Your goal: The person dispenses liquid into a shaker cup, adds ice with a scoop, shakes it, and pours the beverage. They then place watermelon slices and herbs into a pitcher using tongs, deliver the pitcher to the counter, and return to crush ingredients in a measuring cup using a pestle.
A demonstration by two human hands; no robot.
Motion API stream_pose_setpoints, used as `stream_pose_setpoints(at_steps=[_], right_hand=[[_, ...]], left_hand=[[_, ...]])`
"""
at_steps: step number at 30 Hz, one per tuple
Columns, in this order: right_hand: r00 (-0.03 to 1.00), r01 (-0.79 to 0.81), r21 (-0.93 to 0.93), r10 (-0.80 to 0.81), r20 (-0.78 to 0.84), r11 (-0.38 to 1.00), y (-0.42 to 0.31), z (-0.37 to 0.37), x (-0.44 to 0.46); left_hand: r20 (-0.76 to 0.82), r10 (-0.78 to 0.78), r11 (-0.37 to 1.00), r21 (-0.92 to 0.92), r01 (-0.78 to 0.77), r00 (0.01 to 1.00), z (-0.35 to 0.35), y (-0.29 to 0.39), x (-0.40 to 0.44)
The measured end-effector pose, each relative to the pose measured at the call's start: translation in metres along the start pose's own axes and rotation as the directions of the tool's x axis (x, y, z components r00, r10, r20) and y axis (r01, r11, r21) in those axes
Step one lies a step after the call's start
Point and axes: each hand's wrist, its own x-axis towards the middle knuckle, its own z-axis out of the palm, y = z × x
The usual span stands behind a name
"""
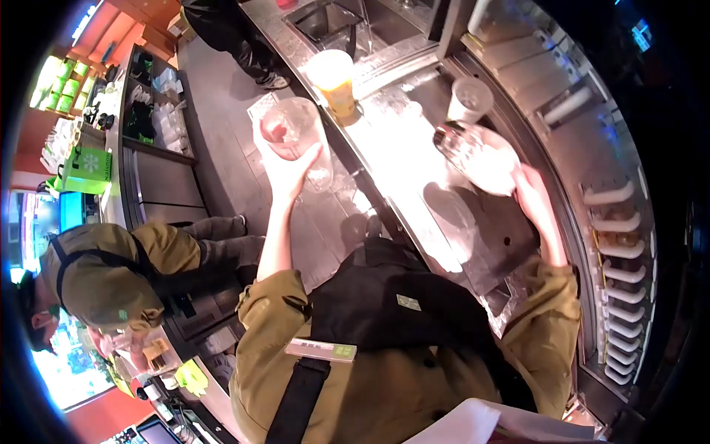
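Observation:
My left hand point(290, 172) is wrapped round a clear plastic cup point(296, 122), held over the floor beside the metal counter. A reddish patch shows inside the cup. At the right, my right hand point(529, 189) grips a clear, shiny container point(484, 155) above the counter; glare blurs its shape and contents. Behind that container a white cup point(471, 100) stands on the counter. A tall cup with a yellow-orange lower part point(336, 85) stands near the counter's left edge.
A metal sink point(325, 22) is at the top. White handles point(621, 274) line the right side. A co-worker point(103, 274) bends over a counter at the left; another person's dark-clad legs point(237, 37) stand at the top. Shelves with stacked cups point(170, 122) are behind.

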Motion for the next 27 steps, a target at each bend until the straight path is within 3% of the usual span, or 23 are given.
stream_pose_setpoints(at_steps=[2, 3, 4, 6, 8, 9, 13, 16, 19, 22, 24, 27], right_hand=[[0.985, 0.170, -0.149, -0.164, 0.055, 0.974, -0.048, 0.027, 0.042], [0.977, 0.207, -0.204, -0.194, 0.085, 0.957, -0.062, 0.038, 0.062], [0.968, 0.245, -0.256, -0.222, 0.117, 0.935, -0.075, 0.047, 0.081], [0.862, 0.484, -0.578, -0.473, 0.183, 0.657, -0.091, 0.064, 0.118], [0.692, 0.548, -0.790, -0.680, 0.244, 0.274, -0.078, 0.082, 0.154], [0.886, 0.393, -0.777, -0.430, 0.175, 0.492, -0.101, 0.088, 0.155], [0.878, 0.370, -0.867, -0.431, 0.208, 0.335, -0.119, 0.101, 0.170], [0.818, 0.425, -0.881, -0.504, 0.276, 0.207, -0.126, 0.102, 0.170], [0.795, 0.461, -0.883, -0.480, 0.371, 0.082, -0.133, 0.096, 0.166], [0.723, 0.511, -0.851, -0.598, 0.347, 0.124, -0.131, 0.093, 0.160], [0.861, 0.475, -0.712, -0.440, 0.254, 0.517, -0.103, 0.093, 0.172], [0.888, 0.457, -0.390, -0.438, 0.142, 0.799, -0.060, 0.114, 0.171]], left_hand=[[0.092, -0.106, 0.982, -0.148, 0.119, 0.990, 0.001, 0.009, 0.013], [0.097, -0.093, 0.991, -0.083, 0.101, 0.991, -0.001, 0.001, 0.019], [0.156, -0.070, 0.991, 0.124, 0.051, 0.985, -0.010, -0.009, 0.026], [0.216, -0.175, 0.980, 0.130, 0.149, 0.961, -0.015, -0.021, 0.035], [0.272, -0.193, 0.964, 0.230, 0.131, 0.943, -0.020, -0.020, 0.049], [0.300, -0.208, 0.953, 0.278, 0.123, 0.931, -0.022, -0.020, 0.055], [0.356, -0.253, 0.944, 0.295, 0.148, 0.900, -0.028, -0.028, 0.069], [0.395, -0.242, 0.944, 0.305, 0.121, 0.886, -0.032, -0.036, 0.073], [0.405, -0.228, 0.953, 0.281, 0.117, 0.886, -0.034, -0.039, 0.074], [0.405, -0.204, 0.967, 0.224, 0.120, 0.891, -0.033, -0.045, 0.072], [0.402, -0.192, 0.979, 0.139, 0.147, 0.895, -0.033, -0.052, 0.070], [0.377, -0.161, 0.987, 0.037, 0.159, 0.912, -0.031, -0.057, 0.066]])
